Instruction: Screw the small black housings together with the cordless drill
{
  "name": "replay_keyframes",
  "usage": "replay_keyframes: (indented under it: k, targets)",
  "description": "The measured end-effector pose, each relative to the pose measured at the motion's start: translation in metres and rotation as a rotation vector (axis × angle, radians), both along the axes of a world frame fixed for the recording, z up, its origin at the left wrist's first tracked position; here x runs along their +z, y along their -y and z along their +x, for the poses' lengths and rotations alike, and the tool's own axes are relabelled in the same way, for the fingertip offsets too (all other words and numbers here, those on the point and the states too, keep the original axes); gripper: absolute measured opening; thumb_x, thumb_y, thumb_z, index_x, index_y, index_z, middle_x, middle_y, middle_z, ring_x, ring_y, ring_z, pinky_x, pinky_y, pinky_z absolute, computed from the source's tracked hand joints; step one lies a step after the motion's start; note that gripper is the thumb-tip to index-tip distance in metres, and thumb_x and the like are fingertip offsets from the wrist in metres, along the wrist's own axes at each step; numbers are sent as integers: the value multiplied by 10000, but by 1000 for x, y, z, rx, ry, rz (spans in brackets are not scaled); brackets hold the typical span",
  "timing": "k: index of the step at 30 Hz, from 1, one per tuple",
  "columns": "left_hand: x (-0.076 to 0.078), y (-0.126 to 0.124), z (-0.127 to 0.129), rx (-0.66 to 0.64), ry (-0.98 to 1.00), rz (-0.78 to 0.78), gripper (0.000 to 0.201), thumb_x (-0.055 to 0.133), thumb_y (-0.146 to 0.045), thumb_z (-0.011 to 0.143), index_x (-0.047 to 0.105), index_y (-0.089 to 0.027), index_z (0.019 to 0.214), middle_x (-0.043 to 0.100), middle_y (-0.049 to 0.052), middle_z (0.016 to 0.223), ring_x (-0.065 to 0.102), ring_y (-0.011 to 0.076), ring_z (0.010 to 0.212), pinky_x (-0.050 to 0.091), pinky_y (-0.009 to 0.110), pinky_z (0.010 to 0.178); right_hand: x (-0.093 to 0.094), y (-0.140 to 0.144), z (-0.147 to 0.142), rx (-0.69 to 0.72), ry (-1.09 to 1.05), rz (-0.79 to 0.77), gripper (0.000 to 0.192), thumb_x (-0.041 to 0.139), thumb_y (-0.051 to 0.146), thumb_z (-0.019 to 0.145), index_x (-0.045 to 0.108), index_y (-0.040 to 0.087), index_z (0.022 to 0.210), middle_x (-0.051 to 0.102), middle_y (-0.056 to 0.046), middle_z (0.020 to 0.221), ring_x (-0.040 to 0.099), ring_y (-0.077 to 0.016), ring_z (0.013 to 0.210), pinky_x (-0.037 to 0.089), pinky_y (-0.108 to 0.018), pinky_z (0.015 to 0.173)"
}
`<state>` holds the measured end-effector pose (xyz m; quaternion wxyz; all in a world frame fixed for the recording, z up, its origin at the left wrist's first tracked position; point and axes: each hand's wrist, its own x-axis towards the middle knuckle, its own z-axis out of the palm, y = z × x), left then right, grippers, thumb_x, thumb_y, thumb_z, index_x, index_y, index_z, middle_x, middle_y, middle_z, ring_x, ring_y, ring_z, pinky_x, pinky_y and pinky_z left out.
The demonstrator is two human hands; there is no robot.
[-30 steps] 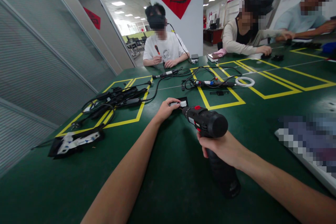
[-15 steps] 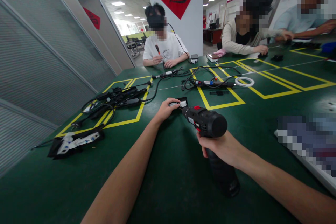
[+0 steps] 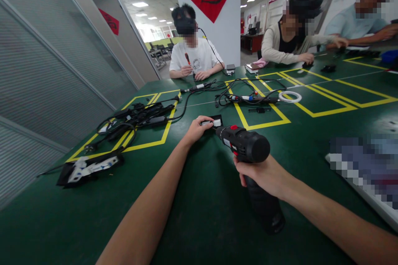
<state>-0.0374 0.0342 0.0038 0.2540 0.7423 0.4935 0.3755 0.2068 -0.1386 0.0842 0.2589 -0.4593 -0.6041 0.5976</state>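
My right hand [image 3: 264, 172] is wrapped round the grip of a black cordless drill [image 3: 248, 145] with red switches. The drill points away from me and to the left, its chuck close by my left fingertips. With thumb and fingers my left hand [image 3: 197, 128] grips a small flat black piece [image 3: 219, 117] on the table, which has a white block [image 3: 216, 123] on it. The drill's tip seems to meet the near edge of this piece, but whether they touch is too small to tell. My left fingers hide part of the piece.
A heap of black cables [image 3: 146, 115] lies at the left, with a black pouch [image 3: 90, 169] nearer me. Beyond my hands are a corded electric screwdriver [image 3: 253, 99] and a white ring [image 3: 290, 97]. Three people sit across the green table [image 3: 199, 215]; one holds a screwdriver [image 3: 188, 59].
My hands and the drill have hardly moved; the drill's back end has shifted a touch to the right. Across the table, a person in a light jacket has moved a hand slightly left.
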Motion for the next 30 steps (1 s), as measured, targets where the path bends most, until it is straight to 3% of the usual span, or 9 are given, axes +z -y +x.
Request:
replay_keyframes:
  k: [30]
  targets:
    - [-1,0,-1,-13,6,-3,296,602,-381,761,677,-211,992,638,49,1088,560,218,1065,399,367,1000,6,2,-1,-9,2,-12,41,543,174,768,550,169,808,570,25,559,574,-139,546,437,-290,623]
